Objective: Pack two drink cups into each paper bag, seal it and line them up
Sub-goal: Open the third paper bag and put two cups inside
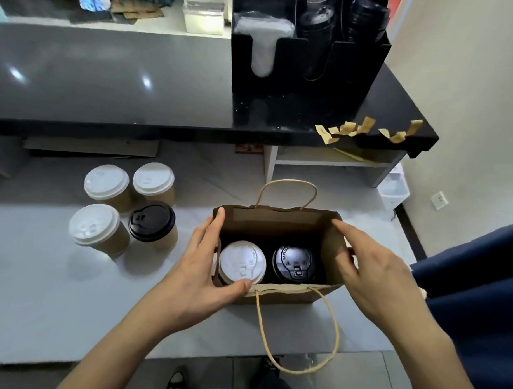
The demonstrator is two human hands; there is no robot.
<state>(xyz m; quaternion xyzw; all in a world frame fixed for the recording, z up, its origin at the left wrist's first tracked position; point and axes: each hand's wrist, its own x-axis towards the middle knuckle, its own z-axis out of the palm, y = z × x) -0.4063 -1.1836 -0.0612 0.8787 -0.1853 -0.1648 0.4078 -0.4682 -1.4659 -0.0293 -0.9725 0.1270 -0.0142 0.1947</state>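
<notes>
An open brown paper bag (280, 222) stands on the white counter, its twine handles hanging front and back. Inside it stand a white-lidded cup (242, 262) on the left and a black-lidded cup (293, 264) on the right. My left hand (200, 268) grips the bag's left end, fingers on the far corner and thumb on the near rim. At the right end my right hand (372, 271) holds the bag's side wall, with a fingertip at the far right corner. To the left stand several loose kraft cups: three white-lidded ones (106, 181) and one black-lidded (152, 221).
A black raised shelf (397, 112) runs across the back with a black holder (309, 65) of lids and cups on it. Strips of brown tape (346, 129) stick along the shelf's front edge. The counter's near edge lies just below the bag. A blue sleeve (479, 275) is at right.
</notes>
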